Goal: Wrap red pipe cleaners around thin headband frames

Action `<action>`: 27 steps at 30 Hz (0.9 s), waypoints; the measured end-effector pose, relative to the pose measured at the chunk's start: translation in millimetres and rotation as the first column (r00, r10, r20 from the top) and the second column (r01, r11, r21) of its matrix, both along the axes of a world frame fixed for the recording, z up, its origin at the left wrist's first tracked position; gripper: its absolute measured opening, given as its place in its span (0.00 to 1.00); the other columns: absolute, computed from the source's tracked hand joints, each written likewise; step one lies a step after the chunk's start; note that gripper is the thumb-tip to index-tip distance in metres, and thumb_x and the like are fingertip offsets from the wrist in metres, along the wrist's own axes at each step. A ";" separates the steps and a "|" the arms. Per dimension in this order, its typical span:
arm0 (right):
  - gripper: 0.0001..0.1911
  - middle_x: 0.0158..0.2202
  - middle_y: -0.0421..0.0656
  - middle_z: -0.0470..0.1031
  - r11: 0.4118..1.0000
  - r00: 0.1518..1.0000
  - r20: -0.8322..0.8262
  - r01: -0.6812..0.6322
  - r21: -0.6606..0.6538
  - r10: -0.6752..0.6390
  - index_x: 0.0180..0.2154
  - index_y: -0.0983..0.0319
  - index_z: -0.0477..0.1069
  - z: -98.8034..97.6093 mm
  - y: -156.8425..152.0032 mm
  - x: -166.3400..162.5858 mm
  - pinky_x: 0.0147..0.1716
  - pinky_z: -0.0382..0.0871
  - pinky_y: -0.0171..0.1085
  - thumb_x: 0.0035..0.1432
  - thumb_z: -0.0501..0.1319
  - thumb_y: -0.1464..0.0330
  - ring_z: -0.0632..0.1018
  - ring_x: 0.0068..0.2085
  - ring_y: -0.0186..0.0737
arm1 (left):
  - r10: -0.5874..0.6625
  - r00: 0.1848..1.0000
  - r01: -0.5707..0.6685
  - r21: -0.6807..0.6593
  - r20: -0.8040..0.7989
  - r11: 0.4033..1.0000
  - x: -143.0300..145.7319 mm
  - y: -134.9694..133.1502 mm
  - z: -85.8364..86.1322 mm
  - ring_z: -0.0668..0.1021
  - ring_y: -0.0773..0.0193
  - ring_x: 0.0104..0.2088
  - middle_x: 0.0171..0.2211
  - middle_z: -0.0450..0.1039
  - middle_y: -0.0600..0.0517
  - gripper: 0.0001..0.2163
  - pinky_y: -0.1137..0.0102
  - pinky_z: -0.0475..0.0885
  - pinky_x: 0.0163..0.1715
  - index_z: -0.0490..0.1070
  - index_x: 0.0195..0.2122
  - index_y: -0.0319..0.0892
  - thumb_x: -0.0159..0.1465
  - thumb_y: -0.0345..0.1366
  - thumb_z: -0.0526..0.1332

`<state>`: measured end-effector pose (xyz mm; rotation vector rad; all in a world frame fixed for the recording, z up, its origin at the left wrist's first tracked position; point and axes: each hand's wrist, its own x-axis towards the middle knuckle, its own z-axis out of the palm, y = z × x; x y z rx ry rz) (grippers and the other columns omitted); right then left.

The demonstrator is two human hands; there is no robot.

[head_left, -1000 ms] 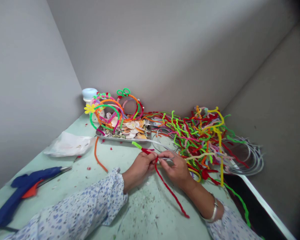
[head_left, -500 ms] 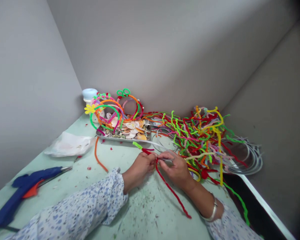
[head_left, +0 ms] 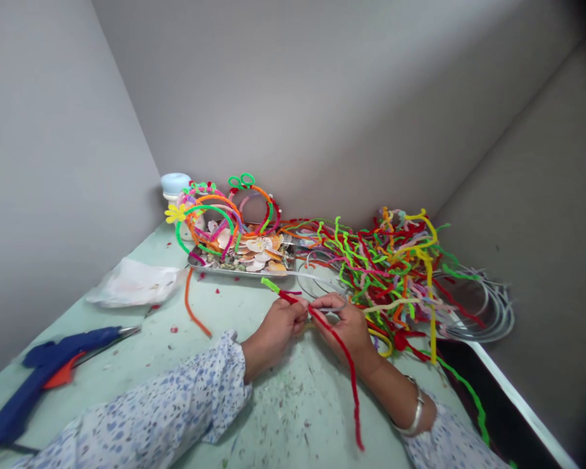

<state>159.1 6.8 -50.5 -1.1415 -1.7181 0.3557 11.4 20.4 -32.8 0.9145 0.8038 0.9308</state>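
Note:
My left hand [head_left: 276, 329] is closed in a pinch on a thin band wrapped in red pipe cleaner. Its far end shows a short bright green wrapped stretch [head_left: 269, 284]. My right hand [head_left: 348, 331], fingers closed, grips the bare pale grey part of the band [head_left: 317, 279], which curves round behind the fingers. From between the two hands the loose tail of the red pipe cleaner [head_left: 352, 378] runs across the right thumb and hangs toward the table front. The fingertips of both hands almost meet, and the exact wrapping point is partly hidden.
A metal tray [head_left: 239, 273] of shells carries several fuzzy-wrapped headbands [head_left: 209, 203]. Tangled pipe cleaners [head_left: 385, 260] and coiled grey bands [head_left: 493, 312] lie right. A blue glue gun [head_left: 63, 352], white plastic bag [head_left: 137, 283] and orange pipe cleaner [head_left: 191, 306] lie left.
The red tail has swung right and now lies over my right thumb, hanging lower. My right hand's fingers have shifted slightly along the band; the left hand has barely moved.

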 end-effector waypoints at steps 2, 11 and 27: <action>0.03 0.30 0.41 0.77 0.999 1.000 -0.008 0.016 -0.046 -0.016 0.33 0.60 0.73 -1.5 -0.3 0.1 0.33 0.71 0.37 0.54 0.61 0.71 0.77 0.32 0.40 | 0.022 0.999 -0.021 0.025 -0.028 0.999 0.6 -0.8 -0.8 0.54 0.74 0.16 0.14 0.52 0.60 0.17 0.72 0.47 0.19 0.56 0.17 0.42 0.54 0.42 0.62; 0.04 0.29 0.40 0.77 0.992 0.994 -0.042 0.095 -0.088 -0.099 0.31 0.60 0.72 4.4 -3.5 -8.8 0.35 0.72 0.38 0.52 0.60 0.73 0.78 0.32 0.41 | 0.121 0.986 -0.112 0.074 -0.116 0.991 3.3 -5.4 -7.5 0.54 0.72 0.17 0.14 0.53 0.61 0.16 0.72 0.49 0.20 0.58 0.19 0.42 0.57 0.44 0.62; 0.06 0.28 0.40 0.74 0.990 0.994 -0.111 -0.006 -0.140 -0.010 0.28 0.59 0.70 -0.2 -2.3 -8.7 0.34 0.72 0.37 0.54 0.57 0.74 0.76 0.32 0.40 | 0.178 0.965 -0.164 0.084 -0.193 0.983 2.2 -7.5 -10.3 0.57 0.70 0.20 0.16 0.56 0.58 0.15 0.71 0.52 0.22 0.60 0.18 0.42 0.56 0.40 0.63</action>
